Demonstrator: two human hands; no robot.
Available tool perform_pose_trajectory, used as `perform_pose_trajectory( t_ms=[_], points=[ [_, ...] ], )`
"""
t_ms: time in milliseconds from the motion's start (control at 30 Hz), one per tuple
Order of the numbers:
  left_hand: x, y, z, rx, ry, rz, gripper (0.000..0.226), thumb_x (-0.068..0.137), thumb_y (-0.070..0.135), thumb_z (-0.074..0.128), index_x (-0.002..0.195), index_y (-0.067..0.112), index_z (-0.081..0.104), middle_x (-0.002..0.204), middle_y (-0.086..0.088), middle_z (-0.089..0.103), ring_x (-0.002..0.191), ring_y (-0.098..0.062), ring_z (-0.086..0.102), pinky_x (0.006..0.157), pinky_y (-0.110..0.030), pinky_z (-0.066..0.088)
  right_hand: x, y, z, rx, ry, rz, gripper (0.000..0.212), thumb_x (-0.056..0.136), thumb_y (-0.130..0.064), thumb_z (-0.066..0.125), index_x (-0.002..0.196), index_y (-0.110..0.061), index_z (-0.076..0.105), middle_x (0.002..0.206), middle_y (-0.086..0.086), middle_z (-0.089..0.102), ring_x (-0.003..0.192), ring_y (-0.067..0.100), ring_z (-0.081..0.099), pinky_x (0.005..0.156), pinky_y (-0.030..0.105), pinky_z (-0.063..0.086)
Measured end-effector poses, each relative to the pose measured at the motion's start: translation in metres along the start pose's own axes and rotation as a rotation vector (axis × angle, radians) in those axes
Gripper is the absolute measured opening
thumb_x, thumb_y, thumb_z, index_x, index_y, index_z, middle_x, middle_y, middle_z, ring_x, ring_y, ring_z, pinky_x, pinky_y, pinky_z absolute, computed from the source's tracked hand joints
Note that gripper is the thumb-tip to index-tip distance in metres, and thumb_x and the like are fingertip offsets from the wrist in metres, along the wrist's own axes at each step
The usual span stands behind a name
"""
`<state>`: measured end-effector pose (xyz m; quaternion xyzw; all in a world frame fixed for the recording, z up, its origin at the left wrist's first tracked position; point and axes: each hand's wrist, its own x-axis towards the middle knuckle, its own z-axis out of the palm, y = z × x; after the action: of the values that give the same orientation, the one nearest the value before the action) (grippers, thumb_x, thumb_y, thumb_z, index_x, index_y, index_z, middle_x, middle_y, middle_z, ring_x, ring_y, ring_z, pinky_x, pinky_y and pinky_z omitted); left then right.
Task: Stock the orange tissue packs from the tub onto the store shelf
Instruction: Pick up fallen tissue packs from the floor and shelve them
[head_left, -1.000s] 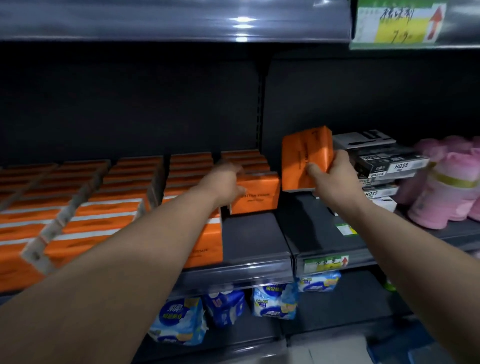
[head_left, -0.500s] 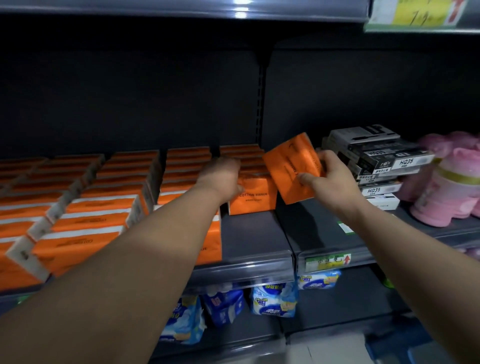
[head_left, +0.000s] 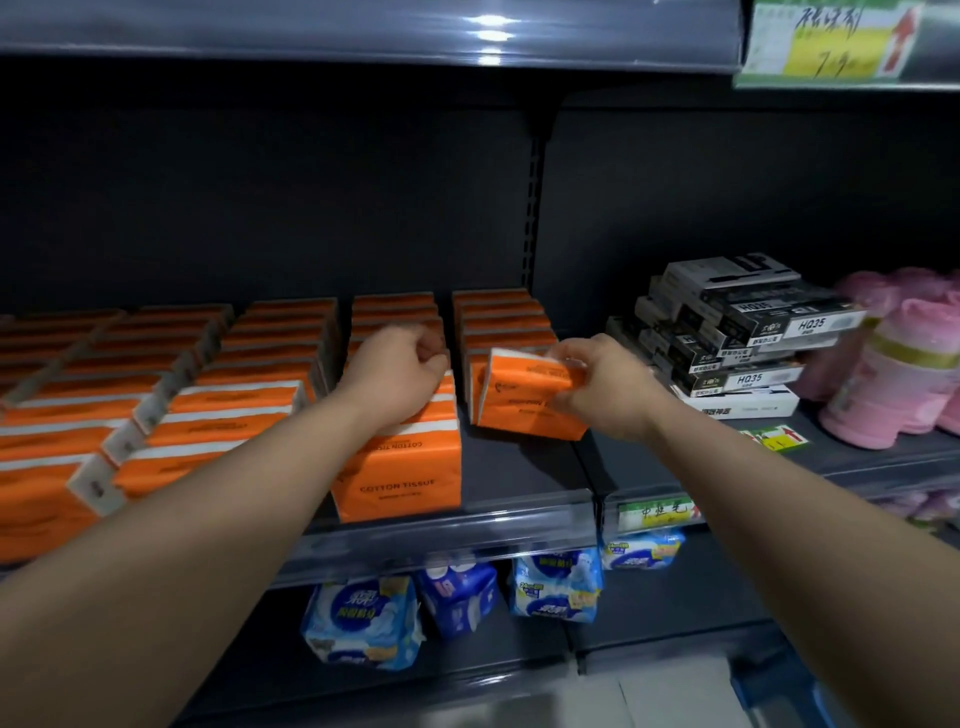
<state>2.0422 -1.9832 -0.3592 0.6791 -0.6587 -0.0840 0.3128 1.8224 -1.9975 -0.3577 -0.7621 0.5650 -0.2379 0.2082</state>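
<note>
Mid-frame, the right hand (head_left: 597, 387) has its grip clamped on an orange plastic-wrapped tissue pack (head_left: 524, 402) set on the dark metal store shelf (head_left: 519, 467). Just left, the left hand (head_left: 400, 374) lies curled on the neighbouring orange row (head_left: 400, 467); whether its grip holds anything, I cannot tell.

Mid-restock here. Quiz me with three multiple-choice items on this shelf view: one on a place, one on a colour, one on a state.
1. Where is the orange pack that the right hand is on?
A on the floor
B at the front of the rightmost orange row
C on the top shelf

2. What colour are the rolls at the far right?
A blue
B green
C pink

3. What is the right hand doing?
A hanging open
B curled, empty
C gripping the orange pack

Key:
1 B: the pack stands just in front of that row.
2 C: the rolls are plainly pink.
3 C: fingers and thumb pinch the pack's top edge.
</note>
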Motion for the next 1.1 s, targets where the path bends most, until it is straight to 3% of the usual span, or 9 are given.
perform_pose_trajectory(
  t_ms=[167, 333, 600, 767, 900, 1100],
  points=[
    [-0.018, -0.006, -0.006, 0.014, 0.017, 0.043, 0.03, 0.088, 0.029, 0.06, 0.116, 0.019, 0.064, 0.116, 0.002, 0.066, 0.107, -0.014, 0.06, 0.094, -0.031, 0.049, 0.007, -0.002, 0.02, -0.112, -0.003, -0.022, 0.041, 0.081, -0.013, 0.065, 0.119, -0.022, 0.056, 0.121, 0.006, 0.045, 0.109, 0.025, 0.052, 0.083, 0.026, 0.039],
    [-0.025, -0.006, -0.011, 0.069, 0.022, 0.094, 0.032, 0.088, 0.032, 0.06, 0.117, 0.02, 0.063, 0.116, 0.003, 0.066, 0.108, -0.014, 0.06, 0.095, -0.037, 0.05, 0.008, 0.002, 0.034, -0.187, 0.074, -0.036, 0.049, 0.082, -0.012, 0.061, 0.128, -0.025, 0.052, 0.113, 0.003, 0.035, 0.117, 0.028, 0.037, 0.099, 0.033, 0.036],
    [-0.035, -0.01, -0.024, 0.16, 0.015, 0.142, 0.036, 0.087, 0.034, 0.057, 0.119, 0.019, 0.063, 0.12, 0.0, 0.062, 0.111, -0.019, 0.058, 0.095, -0.04, 0.048, -0.005, -0.02, 0.027, -0.315, 0.126, -0.142, 0.065, 0.081, -0.021, 0.066, 0.14, -0.023, 0.04, 0.14, 0.009, 0.036, 0.131, 0.028, 0.03, 0.109, 0.036, 0.028],
    [-0.057, -0.015, -0.051, 0.205, 0.031, 0.147, 0.036, 0.087, 0.032, 0.057, 0.12, 0.018, 0.062, 0.121, -0.001, 0.061, 0.112, -0.022, 0.055, 0.098, -0.04, 0.044, -0.023, -0.057, 0.032, -0.329, 0.156, -0.299, 0.058, 0.085, -0.026, 0.063, 0.139, -0.02, 0.044, 0.143, 0.009, 0.042, 0.133, 0.027, 0.035, 0.112, 0.034, 0.024],
    [-0.088, -0.03, -0.083, 0.269, 0.058, 0.134, 0.034, 0.086, 0.034, 0.057, 0.116, 0.019, 0.065, 0.113, -0.003, 0.063, 0.107, -0.026, 0.057, 0.091, -0.038, 0.047, -0.043, -0.095, 0.045, -0.309, 0.123, -0.37, 0.054, 0.088, -0.032, 0.06, 0.139, -0.02, 0.045, 0.145, 0.01, 0.04, 0.135, 0.027, 0.034, 0.113, 0.036, 0.023],
    [-0.157, -0.076, -0.134, 0.334, 0.081, 0.053, 0.04, 0.08, 0.038, 0.052, 0.11, 0.017, 0.067, 0.109, -0.01, 0.067, 0.105, -0.032, 0.06, 0.088, -0.041, 0.049, -0.086, -0.153, 0.09, -0.26, 0.032, -0.489, 0.053, 0.08, -0.019, 0.065, 0.132, -0.013, 0.053, 0.136, 0.016, 0.051, 0.126, 0.033, 0.045, 0.107, 0.036, 0.029]
  ],
)
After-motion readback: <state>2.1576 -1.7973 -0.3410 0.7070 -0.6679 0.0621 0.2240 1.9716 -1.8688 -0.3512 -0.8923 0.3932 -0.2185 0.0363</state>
